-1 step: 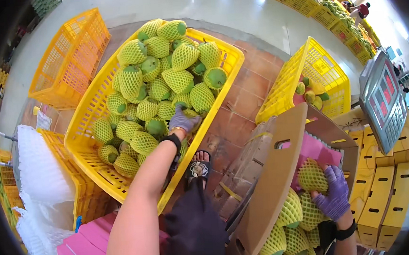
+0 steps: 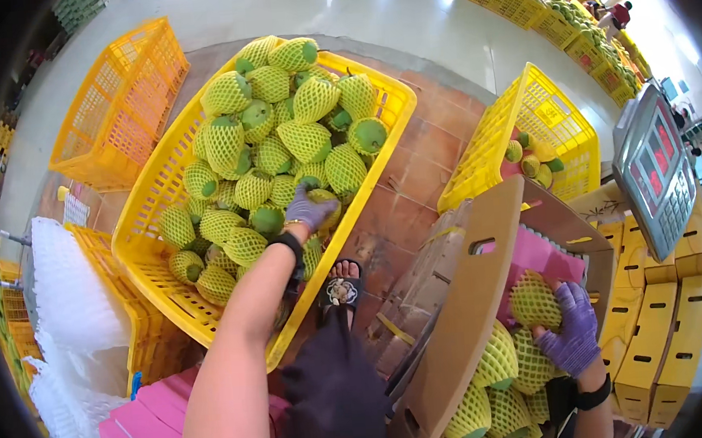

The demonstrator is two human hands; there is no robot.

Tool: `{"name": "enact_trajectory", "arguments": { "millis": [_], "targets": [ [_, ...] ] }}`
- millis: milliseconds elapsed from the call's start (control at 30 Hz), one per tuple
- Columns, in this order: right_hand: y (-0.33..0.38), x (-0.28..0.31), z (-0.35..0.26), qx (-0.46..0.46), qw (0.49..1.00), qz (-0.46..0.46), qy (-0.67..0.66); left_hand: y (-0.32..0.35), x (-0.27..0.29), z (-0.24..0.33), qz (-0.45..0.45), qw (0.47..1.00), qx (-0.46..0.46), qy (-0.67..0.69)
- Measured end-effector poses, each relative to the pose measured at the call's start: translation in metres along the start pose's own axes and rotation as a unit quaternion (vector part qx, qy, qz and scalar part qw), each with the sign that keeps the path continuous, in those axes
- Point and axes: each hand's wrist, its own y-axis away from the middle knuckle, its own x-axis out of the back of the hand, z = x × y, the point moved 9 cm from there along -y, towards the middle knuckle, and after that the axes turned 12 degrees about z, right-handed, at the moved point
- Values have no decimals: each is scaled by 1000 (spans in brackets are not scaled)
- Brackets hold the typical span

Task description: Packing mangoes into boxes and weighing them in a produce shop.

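My left hand [image 2: 311, 209], in a purple knit glove, reaches into a large yellow crate [image 2: 405, 109] heaped with green mangoes [image 2: 305, 141] in yellow foam nets. Its fingers curl round one netted mango [image 2: 330, 207] near the crate's right side. At the lower right, my right hand [image 2: 569, 330], gloved the same way, is closed against a netted mango [image 2: 534, 300] on top of others inside an open cardboard box [image 2: 466, 349]. Pink sheet [image 2: 545, 256] lines that box's far end.
An orange crate [image 2: 119, 105] stands at the far left, and a smaller yellow crate [image 2: 523, 125] with some fruit at the right. A digital scale [image 2: 653, 173] rises beside stacked yellow cartons [image 2: 648, 328]. White foam nets [image 2: 75, 295] and pink sheets [image 2: 150, 424] lie left.
My left hand has turned slightly and its fingers have moved round a mango, which shows more at the hand's right. My right hand has stayed in place.
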Motion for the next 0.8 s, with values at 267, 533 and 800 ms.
{"name": "enact_trajectory", "arguments": {
  "millis": [267,533,800],
  "targets": [
    [-1,8,-6,-12,999,-38,18,103,101,42,-310,760,14,572],
    [17,93,-132,177,946,224,-152,232,166,136,-426,646,-117,623],
    [41,100,-209,297,887,312,-168,311,147,188,-518,651,-160,531]
  ]
}}
